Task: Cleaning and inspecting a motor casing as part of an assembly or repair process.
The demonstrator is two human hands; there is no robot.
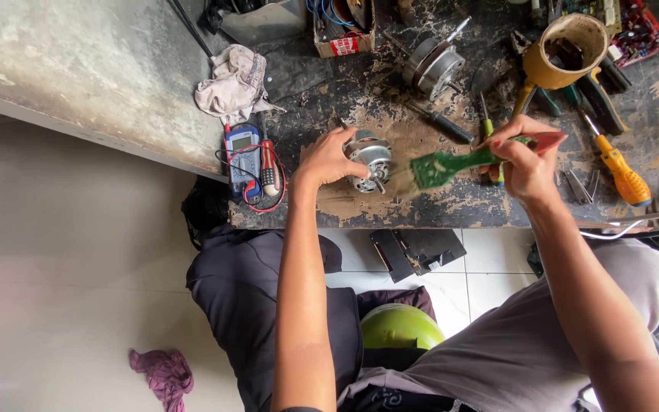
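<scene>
Down on the floor at the far left lies a crumpled purple rag [163, 374]. Up on the grimy surface [101, 69], a dirty white cloth [232, 82] sits bunched, and just below it a blue meter [242, 159] with red leads rests near the edge, a red-handled tool close against its right side.

Next comes the left hand [328, 159], its fingers [345, 141] curled around the left side of a small silver motor [370, 158], holding it down on the dusty patch of the surface, its shaft pointing toward the near edge. Beyond it, further back, a second, larger motor [432, 65] lies by itself, and a cardboard box [342, 29] of wires stands to its left.

Just right of the held motor, a green-handled brush [451, 164] reaches in, its blurred bristles almost at the motor's side. The right hand [526, 160] has its fingers clenched about the brush handle. Behind that hand stands a yellow cup [566, 49] stuffed with tools, with a black-handled screwdriver [444, 122] lying to its left. Farther right an orange-handled screwdriver [621, 174] lies on the surface, well apart from the motor. A green round object [400, 326] shows between the person's knees below.
</scene>
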